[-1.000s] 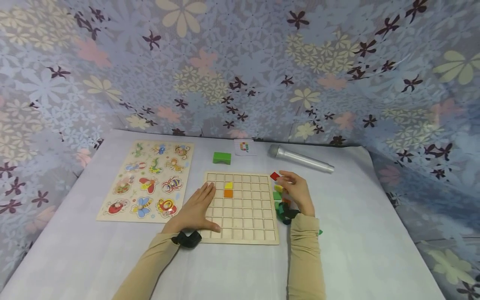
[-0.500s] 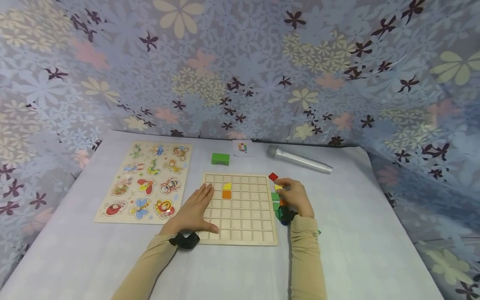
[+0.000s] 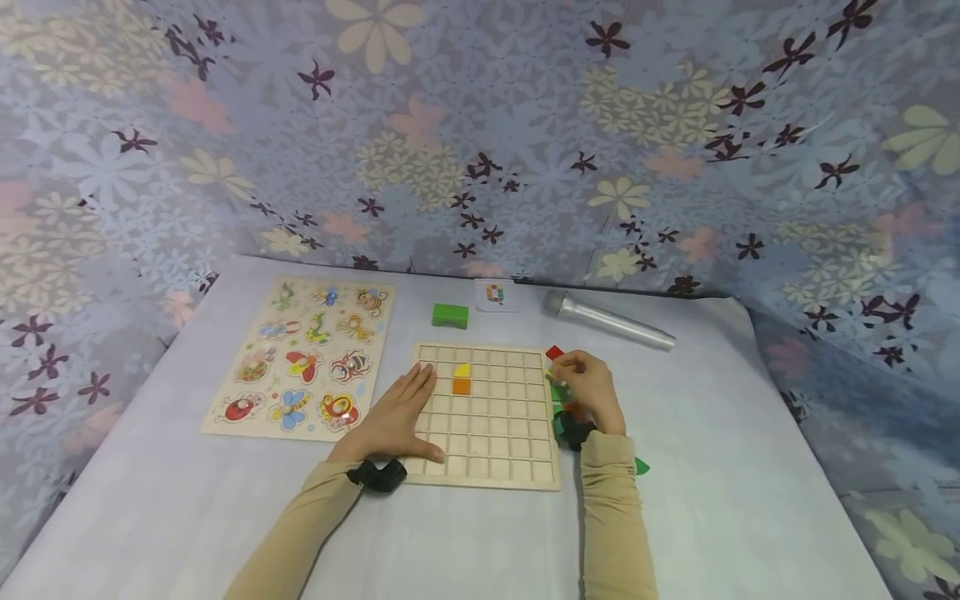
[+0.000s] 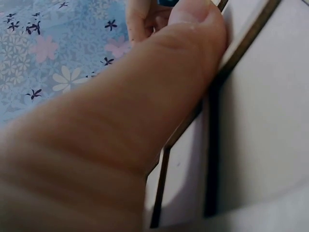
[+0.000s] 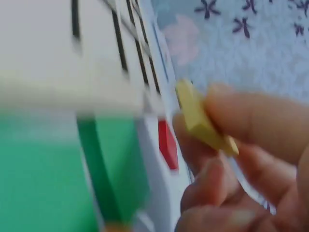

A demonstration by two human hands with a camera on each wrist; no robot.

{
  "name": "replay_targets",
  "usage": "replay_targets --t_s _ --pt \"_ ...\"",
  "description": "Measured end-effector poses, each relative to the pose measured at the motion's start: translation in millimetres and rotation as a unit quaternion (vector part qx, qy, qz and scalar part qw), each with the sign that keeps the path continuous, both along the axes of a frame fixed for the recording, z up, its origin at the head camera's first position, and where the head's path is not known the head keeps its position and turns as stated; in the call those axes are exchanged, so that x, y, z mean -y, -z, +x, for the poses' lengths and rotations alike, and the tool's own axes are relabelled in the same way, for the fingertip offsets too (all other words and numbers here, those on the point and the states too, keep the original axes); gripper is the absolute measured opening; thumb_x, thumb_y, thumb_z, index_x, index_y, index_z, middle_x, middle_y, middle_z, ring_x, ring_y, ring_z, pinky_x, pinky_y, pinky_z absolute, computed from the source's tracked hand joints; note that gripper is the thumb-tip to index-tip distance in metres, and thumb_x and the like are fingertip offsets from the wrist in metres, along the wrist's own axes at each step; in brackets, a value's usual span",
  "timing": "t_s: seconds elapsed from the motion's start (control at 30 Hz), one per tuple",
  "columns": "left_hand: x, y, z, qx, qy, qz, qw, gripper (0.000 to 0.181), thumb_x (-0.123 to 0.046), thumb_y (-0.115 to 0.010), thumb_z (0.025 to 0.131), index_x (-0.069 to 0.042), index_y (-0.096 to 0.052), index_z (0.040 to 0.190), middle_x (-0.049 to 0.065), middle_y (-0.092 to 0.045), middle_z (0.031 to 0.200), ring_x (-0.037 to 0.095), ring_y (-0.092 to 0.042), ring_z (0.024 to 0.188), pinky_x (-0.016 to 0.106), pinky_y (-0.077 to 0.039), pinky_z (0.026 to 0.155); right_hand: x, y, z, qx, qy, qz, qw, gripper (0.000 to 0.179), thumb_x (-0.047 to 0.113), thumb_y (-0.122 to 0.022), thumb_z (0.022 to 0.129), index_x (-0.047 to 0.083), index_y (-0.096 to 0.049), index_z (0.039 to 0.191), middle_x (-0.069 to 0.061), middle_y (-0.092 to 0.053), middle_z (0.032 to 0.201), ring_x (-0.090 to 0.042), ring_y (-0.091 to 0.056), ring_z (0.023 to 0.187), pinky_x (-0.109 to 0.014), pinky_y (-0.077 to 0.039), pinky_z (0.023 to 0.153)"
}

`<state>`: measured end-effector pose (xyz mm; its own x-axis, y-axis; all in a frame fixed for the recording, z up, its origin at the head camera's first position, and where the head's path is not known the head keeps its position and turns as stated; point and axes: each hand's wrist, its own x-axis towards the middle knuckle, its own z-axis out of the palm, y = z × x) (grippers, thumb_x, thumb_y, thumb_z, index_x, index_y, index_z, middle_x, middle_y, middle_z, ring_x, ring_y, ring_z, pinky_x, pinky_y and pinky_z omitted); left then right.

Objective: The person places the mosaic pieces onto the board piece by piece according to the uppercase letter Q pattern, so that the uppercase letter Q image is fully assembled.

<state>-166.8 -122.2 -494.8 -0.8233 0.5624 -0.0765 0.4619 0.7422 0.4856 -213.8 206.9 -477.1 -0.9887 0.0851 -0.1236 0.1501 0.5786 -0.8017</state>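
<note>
My left hand lies flat with spread fingers on the left edge of a wooden grid board; its thumb fills much of the left wrist view. Set in the grid are a yellow piece with one slanted or rounded side and an orange square below it. Just beyond the board's right edge, my right hand pinches a small flat yellow block between thumb and fingers. Close to that hand lie a red block and green blocks, partly hidden by it.
An insect puzzle board lies at the left. Behind the grid stand a green arch block and a small pattern card. A silver microphone lies at the back right. One green piece shows beside the right sleeve.
My right hand reached down to the yellow block beside the board and now pinches it, lifted off the table. The left hand stays on the board. The head view has shifted slightly.
</note>
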Motion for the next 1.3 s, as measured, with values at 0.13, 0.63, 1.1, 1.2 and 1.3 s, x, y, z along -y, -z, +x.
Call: replay_targets --t_s 0.13,0.63,1.1,1.2,1.3 --pt "-1.7 -0.7 -2.1 0.003 0.002 0.001 1.0000 0.127 -0.060 -0.078 0.067 0.004 -0.010 0.153 0.018 -0.003 0.163 0.034 0.002 0.152 0.048 -0.006 0.125 16 -1.9 -0.6 -0.004 0.022 -0.070 0.9973 0.021 0.017 -0.067 0.092 0.000 -0.068 0.103 -0.002 -0.066 0.083 -0.010 -0.060 0.070 -0.019 -0.050 0.065" --pt "-0.5 0.6 1.4 -0.009 0.000 0.001 1.0000 0.126 -0.060 -0.078 0.068 0.005 -0.012 0.153 0.019 -0.004 0.163 0.035 0.001 0.152 0.048 -0.007 0.124 76 4.1 2.5 -0.037 0.022 -0.050 0.9978 0.013 0.016 -0.072 0.087 0.003 -0.069 0.087 -0.006 -0.065 0.068 -0.006 -0.058 0.050 -0.021 -0.050 0.052" --pt "0.3 0.4 0.5 0.004 0.001 0.005 1.0000 0.127 -0.059 -0.079 0.067 0.004 -0.010 0.153 0.018 -0.002 0.163 0.035 0.002 0.152 0.049 -0.007 0.124 66 1.6 0.8 -0.029 -0.045 -0.034 0.9980 0.018 0.017 -0.065 0.092 0.003 -0.071 0.101 -0.011 -0.070 0.082 -0.010 -0.055 0.059 -0.021 -0.045 0.055" --pt "0.2 0.5 0.3 0.006 0.001 0.002 1.0000 0.127 -0.061 -0.078 0.068 0.003 -0.009 0.153 0.017 -0.001 0.164 0.034 0.002 0.152 0.049 -0.006 0.124 42 -1.6 -0.7 0.004 -0.057 -0.093 0.9940 0.026 0.016 -0.060 0.095 0.002 -0.067 0.116 -0.011 -0.068 0.089 -0.008 -0.053 0.056 -0.021 -0.045 0.053" --pt "0.4 -0.1 -0.2 0.008 0.002 -0.004 1.0000 0.127 -0.061 -0.077 0.068 0.003 -0.008 0.154 0.016 0.000 0.164 0.033 0.004 0.152 0.047 -0.005 0.125 11 -2.2 1.1 0.021 -0.071 -0.103 0.9920 0.036 0.018 -0.059 0.096 0.001 -0.060 0.127 -0.017 -0.067 0.104 -0.008 -0.050 0.055 -0.022 -0.045 0.051"
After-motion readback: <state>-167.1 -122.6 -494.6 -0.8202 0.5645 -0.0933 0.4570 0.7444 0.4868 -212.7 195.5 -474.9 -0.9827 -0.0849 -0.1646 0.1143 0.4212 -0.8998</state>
